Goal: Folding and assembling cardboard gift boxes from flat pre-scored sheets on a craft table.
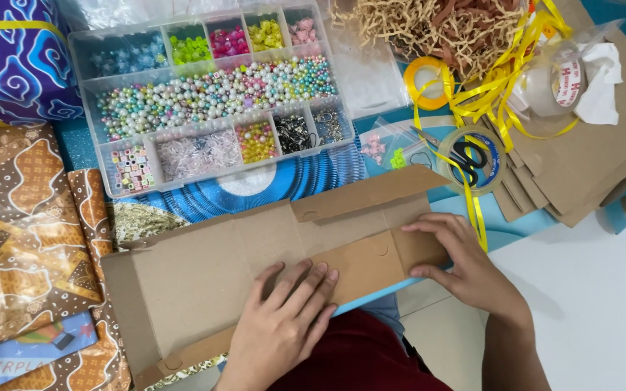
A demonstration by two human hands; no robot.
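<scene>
A flat brown cardboard box blank (204, 268) lies in front of me, with flaps and fold lines showing. My left hand (284, 322) rests flat on its near folded strip, fingers spread and pressing down. My right hand (461, 264) grips the blank's right end, thumb under the near edge and fingers laid over the top flap. Neither hand holds anything else.
A clear compartment tray of coloured beads (211, 94) sits beyond the cardboard. Patterned wrapping sheets (23, 232) lie at left. Yellow ribbon (494, 87), tape rolls (472, 163), black scissors, shredded paper filler (429, 29) and more cardboard pieces (588, 166) crowd the right.
</scene>
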